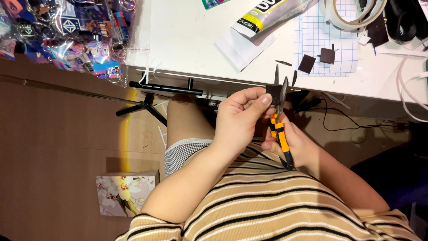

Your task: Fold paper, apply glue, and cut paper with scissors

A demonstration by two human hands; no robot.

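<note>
Your right hand [296, 145] is wrapping closed around the orange-and-black handles of the snips [279, 120], blades pointing up and parted. Your left hand [238, 118] is pinching a small dark square [273, 93] between thumb and fingers, right at the blades, just below the bench [187, 40] edge. Farther off, two more squares [316, 60] are lying on a grid sheet [325, 31], beside a tube [267, 15].

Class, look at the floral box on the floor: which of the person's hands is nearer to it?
The left hand. It is up and to the right of the floral box; the right hand, holding the scissors, lies farther right.
</note>
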